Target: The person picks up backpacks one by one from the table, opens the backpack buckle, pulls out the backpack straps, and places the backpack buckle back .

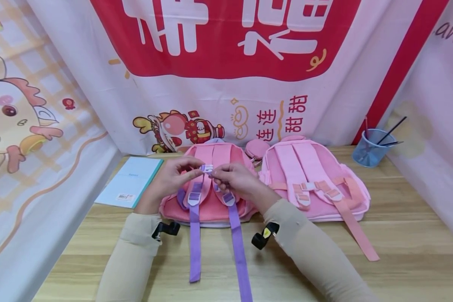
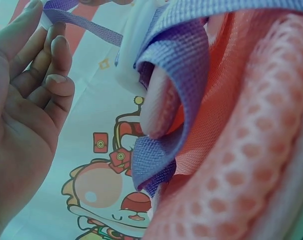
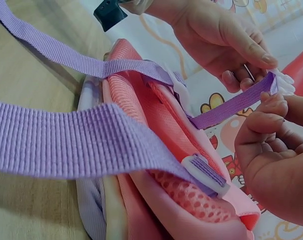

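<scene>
In the head view a coral-pink backpack (image 1: 220,214) with purple straps lies with its shoulder-strap side up. Above it a small white plastic buckle (image 1: 208,168) sits between both hands, a purple strap (image 3: 231,107) threaded to it. From one side my left hand (image 1: 173,176) pinches the buckle between thumb and fingers. My right hand (image 1: 235,178) pinches the purple strap right at the buckle, with its other fingers curled in. White strap adjusters (image 3: 206,175) hold the lower webbing, and two long purple ends (image 1: 195,247) hang toward me over the table.
A lighter pink backpack (image 1: 283,167) with orange straps lies to the right, near a small round pink pouch (image 1: 256,149). At left is a light-blue notebook (image 1: 130,180). A blue pen cup (image 1: 370,153) stands at the back right, before a printed cloth backdrop (image 1: 219,96).
</scene>
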Demonstrator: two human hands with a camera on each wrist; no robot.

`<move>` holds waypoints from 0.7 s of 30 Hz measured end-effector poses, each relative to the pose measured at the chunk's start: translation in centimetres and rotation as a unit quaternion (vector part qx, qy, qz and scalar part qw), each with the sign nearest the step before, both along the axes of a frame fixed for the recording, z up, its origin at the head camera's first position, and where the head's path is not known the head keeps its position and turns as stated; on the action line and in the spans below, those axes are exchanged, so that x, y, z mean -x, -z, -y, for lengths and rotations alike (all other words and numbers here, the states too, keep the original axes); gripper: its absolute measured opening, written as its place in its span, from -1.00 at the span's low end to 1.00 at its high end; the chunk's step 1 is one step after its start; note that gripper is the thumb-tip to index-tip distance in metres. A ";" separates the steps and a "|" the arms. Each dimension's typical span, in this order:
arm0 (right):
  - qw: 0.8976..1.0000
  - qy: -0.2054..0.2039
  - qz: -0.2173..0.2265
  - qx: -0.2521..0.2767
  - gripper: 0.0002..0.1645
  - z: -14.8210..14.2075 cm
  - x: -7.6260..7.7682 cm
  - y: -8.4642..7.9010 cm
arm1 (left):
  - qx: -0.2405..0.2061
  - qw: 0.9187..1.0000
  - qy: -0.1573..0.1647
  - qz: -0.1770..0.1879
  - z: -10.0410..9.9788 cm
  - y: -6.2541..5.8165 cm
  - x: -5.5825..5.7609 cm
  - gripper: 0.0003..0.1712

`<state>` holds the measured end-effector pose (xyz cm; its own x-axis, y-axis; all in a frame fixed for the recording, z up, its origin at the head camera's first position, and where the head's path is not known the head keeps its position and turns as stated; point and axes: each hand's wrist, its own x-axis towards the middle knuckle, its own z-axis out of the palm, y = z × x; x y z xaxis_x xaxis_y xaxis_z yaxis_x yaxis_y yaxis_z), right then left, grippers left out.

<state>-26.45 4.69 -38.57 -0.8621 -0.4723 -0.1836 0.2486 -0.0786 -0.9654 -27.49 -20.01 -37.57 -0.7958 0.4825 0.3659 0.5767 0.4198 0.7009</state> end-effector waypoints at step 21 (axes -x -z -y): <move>0.998 0.005 0.046 0.035 -0.73 -0.3 0.3 0.7 | 0.007 0.999 -0.011 0.044 -0.1 0.3 -0.2 -0.75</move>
